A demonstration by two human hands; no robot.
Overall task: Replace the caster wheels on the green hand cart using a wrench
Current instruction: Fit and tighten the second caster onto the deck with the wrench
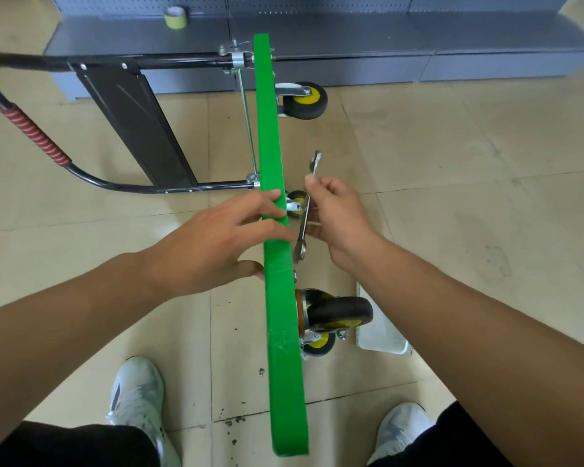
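Green cart (277,298), four casters (304,101) (296,203) (340,312) (318,343), one wrench (304,217), two hands (213,241) (339,214)

Left hand (213,244) grips the upended green cart deck (277,230); right hand (338,214) holds a wrench (307,210).

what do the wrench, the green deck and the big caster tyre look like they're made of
The wrench looks like bare steel, perhaps plated: silver-grey with bright glints. The green deck is smooth, evenly coloured and slightly glossy, so moulded plastic or painted sheet metal; the view does not settle which. The caster tyre is matt black with a soft sheen, most likely rubber.
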